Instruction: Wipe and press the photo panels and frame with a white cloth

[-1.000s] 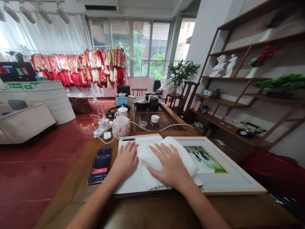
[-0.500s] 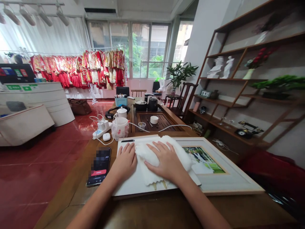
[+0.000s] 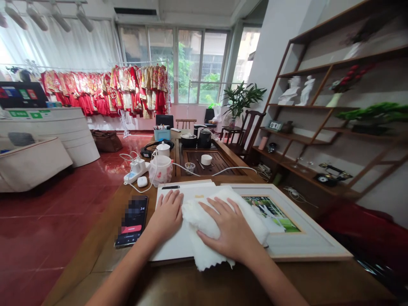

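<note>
My left hand [image 3: 170, 212] lies flat on a white board [image 3: 178, 246], fingers stretched out and holding nothing. My right hand [image 3: 228, 227] is spread over a bunched white cloth [image 3: 204, 216], thumb and fingers bent about its raised fold, pressing it onto the board. The cloth's ragged lower edge hangs past the board's near edge. A short black strip [image 3: 171, 187] is at the board's top left, and a small yellowish patch [image 3: 199, 196] shows above the cloth. Under the right side of the cloth is part of a framed photo [image 3: 274, 214] with a pale wide border.
A phone [image 3: 131, 223] lies left of the board on the wooden table [image 3: 105, 263]. Beyond are a power strip [image 3: 135, 170], a white earbud case [image 3: 142, 182], a plastic-wrapped cup [image 3: 161, 170] and a tea tray [image 3: 219, 157]. A white cable crosses behind the board. Shelves stand at right.
My right hand and the cloth have slid towards me and slightly right; the cloth now overhangs the near edge, uncovering a yellowish patch above and covering marks below. My left hand stays put.
</note>
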Demonstrator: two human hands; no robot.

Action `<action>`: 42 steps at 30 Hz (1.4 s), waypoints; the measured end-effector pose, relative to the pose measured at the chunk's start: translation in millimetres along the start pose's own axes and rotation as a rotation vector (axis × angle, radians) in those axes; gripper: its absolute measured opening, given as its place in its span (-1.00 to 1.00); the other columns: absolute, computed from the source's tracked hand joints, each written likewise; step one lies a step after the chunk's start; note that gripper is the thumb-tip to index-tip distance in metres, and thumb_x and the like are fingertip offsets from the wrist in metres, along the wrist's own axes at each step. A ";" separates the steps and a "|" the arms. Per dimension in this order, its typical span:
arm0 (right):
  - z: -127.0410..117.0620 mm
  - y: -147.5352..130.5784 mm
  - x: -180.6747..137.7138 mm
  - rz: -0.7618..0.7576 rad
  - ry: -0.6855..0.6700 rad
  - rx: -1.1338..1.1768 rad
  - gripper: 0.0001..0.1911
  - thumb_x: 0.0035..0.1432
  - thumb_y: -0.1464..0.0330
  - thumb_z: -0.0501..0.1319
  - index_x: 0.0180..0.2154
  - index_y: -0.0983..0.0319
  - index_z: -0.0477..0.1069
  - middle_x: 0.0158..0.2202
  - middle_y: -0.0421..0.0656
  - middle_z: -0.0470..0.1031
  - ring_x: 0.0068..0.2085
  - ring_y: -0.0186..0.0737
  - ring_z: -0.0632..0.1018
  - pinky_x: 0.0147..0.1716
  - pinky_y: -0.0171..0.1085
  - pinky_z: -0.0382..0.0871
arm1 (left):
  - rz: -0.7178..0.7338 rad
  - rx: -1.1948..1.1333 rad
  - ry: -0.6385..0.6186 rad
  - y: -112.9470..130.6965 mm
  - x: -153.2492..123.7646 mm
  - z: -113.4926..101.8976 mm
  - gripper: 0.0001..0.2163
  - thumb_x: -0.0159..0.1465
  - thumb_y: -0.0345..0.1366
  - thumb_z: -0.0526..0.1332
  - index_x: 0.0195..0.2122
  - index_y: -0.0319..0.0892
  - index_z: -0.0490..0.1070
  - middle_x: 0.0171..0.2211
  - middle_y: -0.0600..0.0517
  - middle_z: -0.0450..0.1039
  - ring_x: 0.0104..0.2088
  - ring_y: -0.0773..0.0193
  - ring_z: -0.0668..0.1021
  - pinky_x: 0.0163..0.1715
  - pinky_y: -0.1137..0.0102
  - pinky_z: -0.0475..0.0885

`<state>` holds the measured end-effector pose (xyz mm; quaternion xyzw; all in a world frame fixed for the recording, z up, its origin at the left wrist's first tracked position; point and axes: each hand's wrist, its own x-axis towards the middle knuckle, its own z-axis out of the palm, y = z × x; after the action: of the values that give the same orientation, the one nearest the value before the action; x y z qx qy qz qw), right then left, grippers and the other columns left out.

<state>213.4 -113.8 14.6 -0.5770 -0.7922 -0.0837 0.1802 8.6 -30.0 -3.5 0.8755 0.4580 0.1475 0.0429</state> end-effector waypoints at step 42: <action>-3.5 -7.0 -10.5 0.017 -0.001 0.014 -0.31 0.12 -0.10 0.07 0.18 0.10 0.27 0.16 -0.02 0.34 0.18 0.12 0.28 0.19 0.16 -0.09 | 0.008 -0.021 -0.012 0.6 0.0 -3.9 -0.58 0.35 -0.35 -0.10 0.23 -0.21 0.17 0.29 -0.11 0.09 0.30 0.06 0.11 0.25 0.02 -0.01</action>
<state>210.3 -126.5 14.3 -0.5825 -0.7879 -0.0764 0.1848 7.9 -30.5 0.3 0.8779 0.4525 0.1470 0.0543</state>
